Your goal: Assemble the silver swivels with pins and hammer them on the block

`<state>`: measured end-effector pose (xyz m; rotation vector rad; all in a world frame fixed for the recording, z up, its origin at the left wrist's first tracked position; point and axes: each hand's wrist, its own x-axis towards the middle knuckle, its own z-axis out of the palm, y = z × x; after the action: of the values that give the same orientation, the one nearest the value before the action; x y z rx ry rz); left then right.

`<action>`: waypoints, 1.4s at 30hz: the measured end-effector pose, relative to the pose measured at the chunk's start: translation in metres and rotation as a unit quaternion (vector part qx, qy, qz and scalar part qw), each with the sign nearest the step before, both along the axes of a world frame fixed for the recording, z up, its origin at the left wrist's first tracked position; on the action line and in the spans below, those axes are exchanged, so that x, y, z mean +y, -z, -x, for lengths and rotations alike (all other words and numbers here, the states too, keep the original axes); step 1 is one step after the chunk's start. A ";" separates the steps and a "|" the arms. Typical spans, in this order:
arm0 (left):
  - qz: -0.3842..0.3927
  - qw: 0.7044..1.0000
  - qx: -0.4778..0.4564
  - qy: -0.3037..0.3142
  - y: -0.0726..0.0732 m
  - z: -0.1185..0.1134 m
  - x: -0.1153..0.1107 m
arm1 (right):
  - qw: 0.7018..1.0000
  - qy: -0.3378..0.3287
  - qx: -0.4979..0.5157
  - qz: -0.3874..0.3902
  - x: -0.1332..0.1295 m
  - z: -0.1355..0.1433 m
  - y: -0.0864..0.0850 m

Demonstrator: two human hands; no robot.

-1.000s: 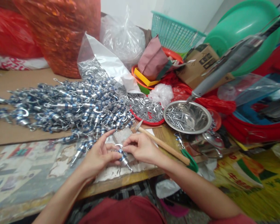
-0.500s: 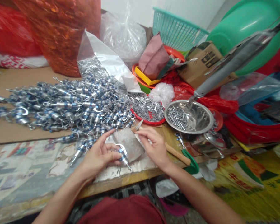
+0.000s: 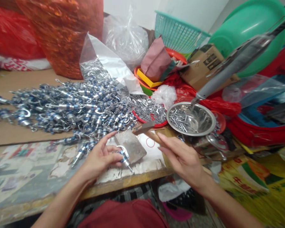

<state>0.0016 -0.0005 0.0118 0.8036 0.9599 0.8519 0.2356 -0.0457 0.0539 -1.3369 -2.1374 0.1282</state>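
Pinched between the thumb and fingers of my left hand (image 3: 102, 156) is a metal hook bolt (image 3: 125, 160) with a blue ring and a curved hook. It lies tilted at the near-left edge of a grey metal block (image 3: 131, 147), its thin end pointing toward the table's front edge. To the right, my right hand (image 3: 184, 158) is closed round the wooden handle of a hammer (image 3: 153, 136). The hammer's head is over the far right corner of the block. Part of the handle is hidden by my right hand.
A big pile of similar hook bolts (image 3: 71, 107) covers the table's left and middle. Behind the block stand a red tray of small metal pieces (image 3: 150, 110) and a steel bowl with pins (image 3: 192, 118). A grey metal tool (image 3: 228, 69) slants into the bowl.
My right hand has moved right and taken hold of the hammer, which lay on the table. The hammer's head is now raised near the block. My left hand has barely moved.
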 end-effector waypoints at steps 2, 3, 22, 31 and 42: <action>-0.005 1.000 0.002 -0.003 0.001 0.000 0.000 | 0.999 -0.031 -0.041 0.007 -0.012 0.005 -0.003; -0.008 1.000 0.002 -0.005 0.001 0.000 -0.001 | 0.997 -0.035 -0.070 0.028 -0.016 0.007 -0.001; -0.064 0.987 0.147 -0.030 0.006 0.004 -0.002 | 0.982 0.064 -0.025 0.175 0.059 -0.006 0.050; -0.344 0.889 0.301 -0.031 -0.003 -0.002 0.004 | 0.955 0.201 -0.150 0.156 0.164 -0.014 0.044; -0.262 0.925 0.276 0.009 -0.005 0.003 0.002 | 0.980 0.135 -0.007 0.144 0.103 0.030 0.012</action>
<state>-0.0009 0.0011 0.0166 1.5708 1.2278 0.8976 0.2060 0.0574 0.0422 -1.7852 -1.9790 0.3289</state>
